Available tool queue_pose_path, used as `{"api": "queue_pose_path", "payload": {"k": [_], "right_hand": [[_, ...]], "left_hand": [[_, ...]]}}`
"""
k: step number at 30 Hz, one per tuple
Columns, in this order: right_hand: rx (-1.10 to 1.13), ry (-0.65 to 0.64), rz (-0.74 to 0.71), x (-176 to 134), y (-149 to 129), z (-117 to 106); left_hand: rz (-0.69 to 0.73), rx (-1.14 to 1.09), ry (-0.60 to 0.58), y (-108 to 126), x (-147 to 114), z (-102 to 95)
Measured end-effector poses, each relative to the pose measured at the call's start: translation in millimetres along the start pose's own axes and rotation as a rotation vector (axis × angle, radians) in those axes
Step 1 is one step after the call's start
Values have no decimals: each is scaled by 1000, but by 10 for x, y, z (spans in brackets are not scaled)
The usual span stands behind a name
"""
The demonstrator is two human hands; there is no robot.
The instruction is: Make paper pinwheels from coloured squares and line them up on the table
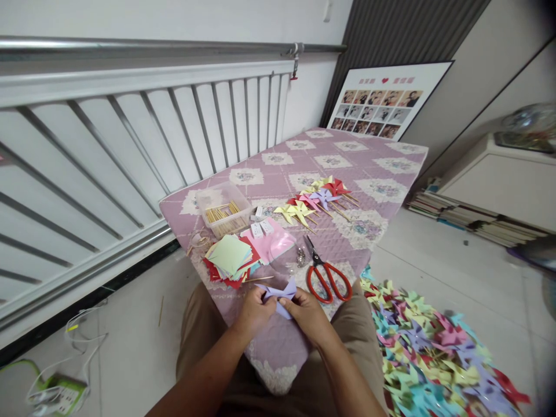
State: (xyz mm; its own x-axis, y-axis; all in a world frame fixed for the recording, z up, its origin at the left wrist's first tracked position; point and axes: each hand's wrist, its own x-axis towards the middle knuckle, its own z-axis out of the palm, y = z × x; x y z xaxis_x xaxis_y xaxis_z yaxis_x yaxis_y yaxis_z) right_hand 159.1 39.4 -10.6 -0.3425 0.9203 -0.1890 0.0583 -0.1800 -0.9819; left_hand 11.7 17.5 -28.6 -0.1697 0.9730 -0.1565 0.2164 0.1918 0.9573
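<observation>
Between my two hands is a purple paper pinwheel [286, 288], its blades partly folded in, held just above the near corner of the table. My left hand [255, 313] grips its left side, and my right hand [307, 313] pinches it near the centre with the thumb. Just beyond my left hand lies a thin wooden stick [259, 279], beside a stack of coloured paper squares [231, 255]. Scissors with red handles [329, 281] rest to the right of my right hand. Small metallic pieces [300, 256] sit left of the blades.
A clear plastic box [223, 211] of wooden sticks stands behind the paper stack. Several finished pinwheels [319, 200] lie farther back on the patterned tablecloth [278, 158]. A large heap of pinwheels [434, 347] covers the floor at right. A white radiator [143, 139] borders the table's left side.
</observation>
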Motion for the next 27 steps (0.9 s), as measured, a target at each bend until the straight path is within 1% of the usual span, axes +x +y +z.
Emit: {"api": "queue_pose_path", "payload": {"k": [4, 11, 15, 17, 22, 27], "right_hand": [[-13, -9, 2, -2, -2, -7], [4, -13, -5, 6, 29, -11], [29, 0, 3, 8, 29, -5], [23, 10, 15, 4, 13, -1], [-7, 24, 43, -3, -45, 13], [-55, 29, 12, -11, -102, 32]], "left_hand": [[20, 14, 0, 28, -20, 10], [6, 27, -14, 92, -40, 24], [33, 42, 14, 110, -46, 35], [25, 30, 16, 94, -36, 35], [-26, -6, -37, 26, 14, 9], [-41, -57, -78, 24, 28, -17]]}}
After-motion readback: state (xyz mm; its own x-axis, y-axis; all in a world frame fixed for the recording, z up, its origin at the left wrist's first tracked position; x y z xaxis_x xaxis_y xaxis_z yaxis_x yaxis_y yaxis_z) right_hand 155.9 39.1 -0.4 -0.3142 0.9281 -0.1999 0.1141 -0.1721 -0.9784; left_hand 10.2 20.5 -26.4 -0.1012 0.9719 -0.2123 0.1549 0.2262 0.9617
